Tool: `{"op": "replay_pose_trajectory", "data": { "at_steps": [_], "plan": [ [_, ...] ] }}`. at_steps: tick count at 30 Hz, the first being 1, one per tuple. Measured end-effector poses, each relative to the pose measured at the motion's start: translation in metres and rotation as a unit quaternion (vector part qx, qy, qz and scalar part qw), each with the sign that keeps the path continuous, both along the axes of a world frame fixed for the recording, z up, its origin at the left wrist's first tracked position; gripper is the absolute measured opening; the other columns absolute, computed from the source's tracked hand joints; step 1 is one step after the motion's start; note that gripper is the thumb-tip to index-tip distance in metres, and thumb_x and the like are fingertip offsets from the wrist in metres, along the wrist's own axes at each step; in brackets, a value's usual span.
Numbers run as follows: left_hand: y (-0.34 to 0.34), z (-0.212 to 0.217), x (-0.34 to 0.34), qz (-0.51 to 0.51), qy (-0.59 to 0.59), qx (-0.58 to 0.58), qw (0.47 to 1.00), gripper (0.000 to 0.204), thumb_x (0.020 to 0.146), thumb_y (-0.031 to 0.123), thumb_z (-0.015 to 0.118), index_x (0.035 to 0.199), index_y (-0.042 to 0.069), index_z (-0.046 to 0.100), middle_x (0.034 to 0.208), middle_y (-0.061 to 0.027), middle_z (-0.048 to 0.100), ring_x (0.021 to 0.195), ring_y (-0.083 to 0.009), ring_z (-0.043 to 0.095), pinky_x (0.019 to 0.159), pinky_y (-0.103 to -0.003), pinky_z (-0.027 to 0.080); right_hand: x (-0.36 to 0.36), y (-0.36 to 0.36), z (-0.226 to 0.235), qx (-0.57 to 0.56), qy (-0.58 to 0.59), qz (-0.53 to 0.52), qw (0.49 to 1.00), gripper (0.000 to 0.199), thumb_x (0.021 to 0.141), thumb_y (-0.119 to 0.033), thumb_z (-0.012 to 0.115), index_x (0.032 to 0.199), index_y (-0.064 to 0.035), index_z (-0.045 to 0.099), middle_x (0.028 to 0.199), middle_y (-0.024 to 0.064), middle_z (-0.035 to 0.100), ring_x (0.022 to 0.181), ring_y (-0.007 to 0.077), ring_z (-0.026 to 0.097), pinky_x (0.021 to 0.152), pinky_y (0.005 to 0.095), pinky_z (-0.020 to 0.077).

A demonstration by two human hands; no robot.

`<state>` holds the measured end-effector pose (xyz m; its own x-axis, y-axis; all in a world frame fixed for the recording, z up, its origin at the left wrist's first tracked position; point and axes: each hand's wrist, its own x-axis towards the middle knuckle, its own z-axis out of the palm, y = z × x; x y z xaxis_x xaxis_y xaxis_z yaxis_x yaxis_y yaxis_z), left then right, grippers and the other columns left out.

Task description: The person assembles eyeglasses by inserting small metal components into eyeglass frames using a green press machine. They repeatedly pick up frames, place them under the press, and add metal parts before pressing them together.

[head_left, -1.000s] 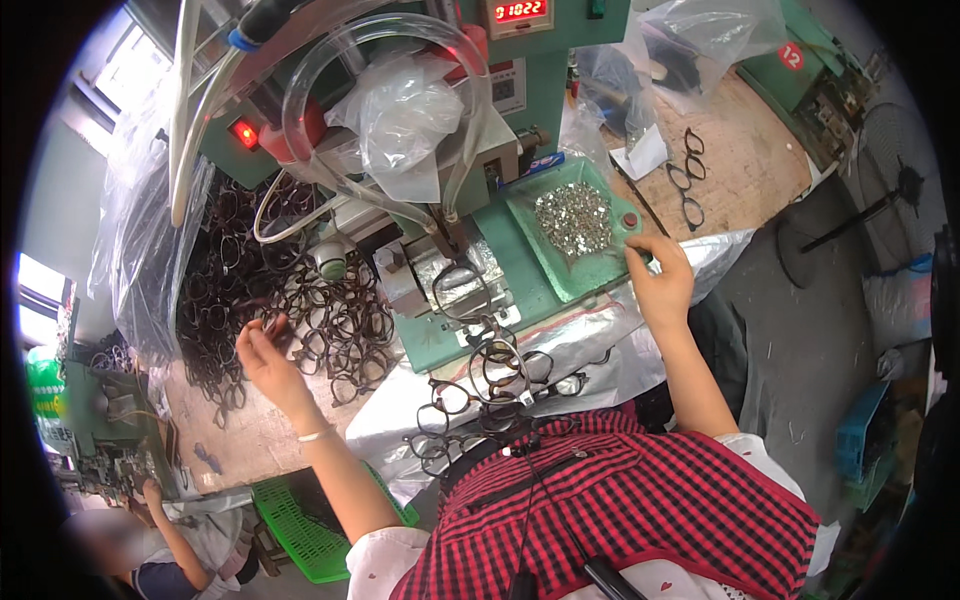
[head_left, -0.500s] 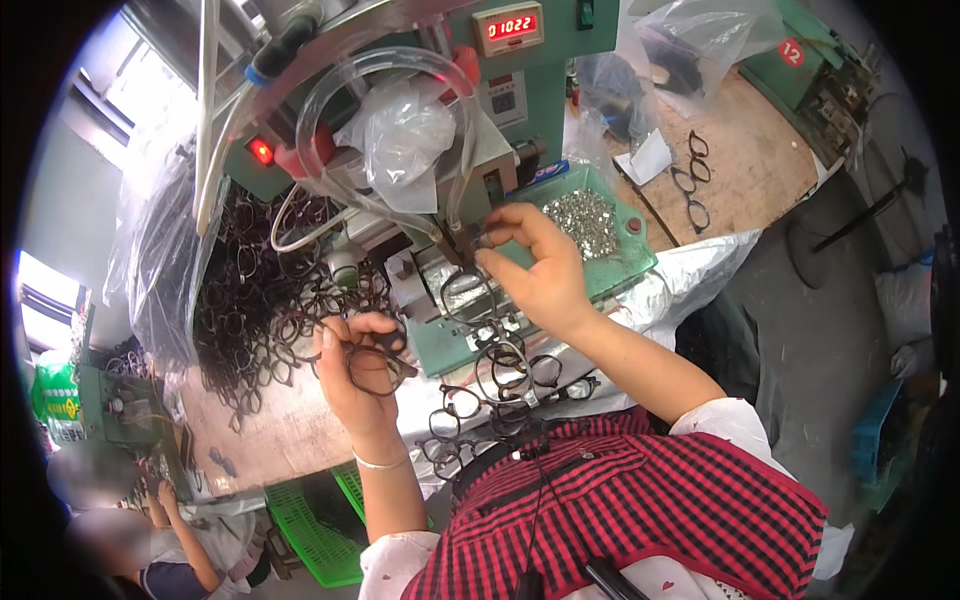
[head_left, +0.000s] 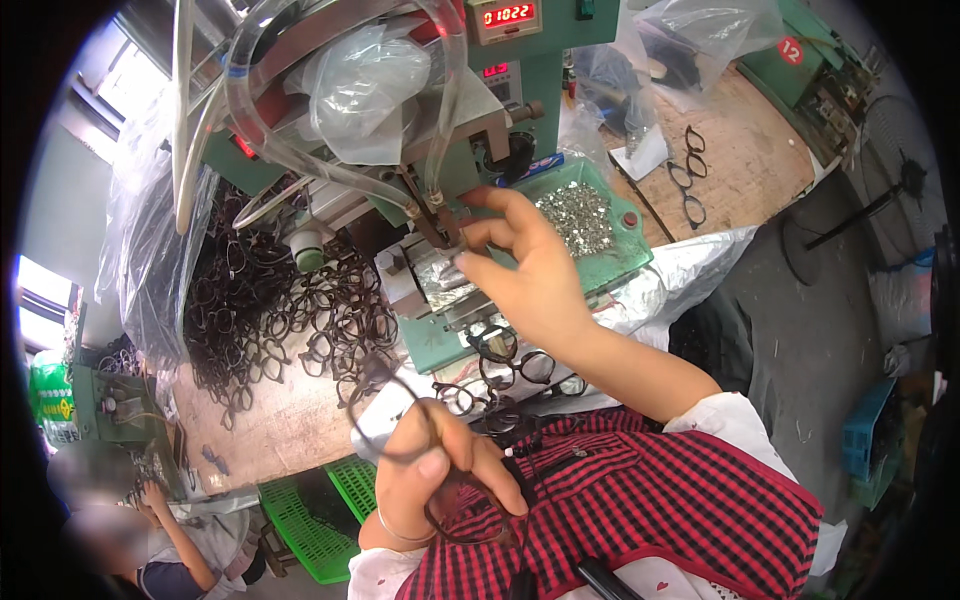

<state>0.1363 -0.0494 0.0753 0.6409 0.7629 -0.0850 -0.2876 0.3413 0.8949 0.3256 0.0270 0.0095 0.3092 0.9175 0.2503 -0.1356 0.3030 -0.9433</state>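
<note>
In my left hand (head_left: 435,465), low and close to my body, is a dark eyeglass frame (head_left: 462,540), its two rims on either side of my fingers. My right hand (head_left: 535,275) reaches to the work spot of a green bench machine (head_left: 542,110). Its thumb and fingers curl together beside the metal jaw; whatever they pinch is too hidden to name. Below that hand, several more dark eyeglass frames (head_left: 520,372) lie at the machine's front edge. To the right stands a green tray (head_left: 632,252) with small shiny metal pieces (head_left: 578,215) in it.
A large heap of dark eyeglass frames (head_left: 270,310) covers the bench at left. Clear hoses (head_left: 445,100) and a plastic bag (head_left: 365,90) hang on the machine. More frames (head_left: 690,175) lie at far right. Green crates (head_left: 305,530) stand below the bench; another person sits at lower left.
My left hand has come down and right, toward my body, with the eyeglass frame. My right hand stays at the machine, slightly lower; the frame seen beneath its fingers no longer shows there.
</note>
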Motion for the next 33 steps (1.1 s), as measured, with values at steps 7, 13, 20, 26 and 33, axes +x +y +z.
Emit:
{"op": "replay_pose_trajectory", "data": {
  "at_steps": [7, 13, 20, 26, 33],
  "plan": [
    [0.065, -0.058, 0.044, -0.053, -0.021, -0.156, 0.986, 0.026, 0.106, 0.030, 0.042, 0.098, 0.006, 0.048, 0.073, -0.0273, 0.068, 0.058, -0.0324, 0.065, 0.058, -0.036, 0.055, 0.097, 0.010, -0.076, -0.078, -0.579, -0.253, 0.771, 0.024, 0.079, -0.016, 0.076, 0.103, -0.0097, 0.077, 0.126, 0.0199, 0.065, 0.124, 0.0400, 0.058, 0.106, 0.0479, 0.0464],
    [0.077, -0.082, 0.048, -0.052, -0.013, -0.114, 0.992, 0.026, 0.105, 0.031, 0.045, 0.098, 0.007, 0.049, 0.078, -0.0289, 0.070, 0.064, -0.0309, 0.068, 0.060, -0.035, 0.055, 0.129, 0.008, -0.113, -0.034, -0.553, -0.280, 0.784, 0.012, 0.077, -0.015, 0.078, 0.088, -0.0098, 0.078, 0.119, 0.0159, 0.069, 0.123, 0.0350, 0.060, 0.103, 0.0458, 0.0476],
    [0.060, -0.092, 0.021, -0.123, -0.028, -0.125, 0.984, 0.052, 0.109, 0.048, 0.039, 0.110, -0.001, 0.056, 0.097, -0.0239, 0.073, 0.081, -0.0293, 0.072, 0.063, -0.032, 0.056, 0.110, 0.023, -0.089, -0.041, -0.455, -0.237, 0.857, 0.012, 0.085, -0.012, 0.072, 0.094, -0.0053, 0.076, 0.101, 0.0136, 0.074, 0.099, 0.0332, 0.069, 0.088, 0.0412, 0.0534],
    [0.062, -0.055, -0.085, 0.382, 0.338, 0.347, 0.787, 0.012, 0.093, -0.001, 0.067, 0.103, 0.000, 0.073, 0.098, -0.0067, 0.073, 0.086, -0.0119, 0.064, 0.079, -0.025, 0.050, 0.120, -0.017, -0.088, -0.098, -0.339, -0.249, 0.902, 0.019, 0.086, -0.008, 0.069, 0.103, -0.0036, 0.076, 0.102, 0.0123, 0.076, 0.093, 0.0274, 0.071, 0.086, 0.0367, 0.0536],
    [0.166, -0.089, -0.076, 0.325, 0.481, 0.591, 0.560, 0.009, 0.084, 0.002, 0.073, 0.092, 0.004, 0.073, 0.104, -0.0084, 0.072, 0.102, -0.0304, 0.063, 0.088, -0.039, 0.051, 0.086, 0.018, -0.075, -0.034, -0.339, -0.189, 0.921, 0.016, 0.086, -0.009, 0.071, 0.099, -0.0038, 0.077, 0.100, 0.0128, 0.076, 0.092, 0.0281, 0.071, 0.085, 0.0363, 0.0544]
  ]
}}
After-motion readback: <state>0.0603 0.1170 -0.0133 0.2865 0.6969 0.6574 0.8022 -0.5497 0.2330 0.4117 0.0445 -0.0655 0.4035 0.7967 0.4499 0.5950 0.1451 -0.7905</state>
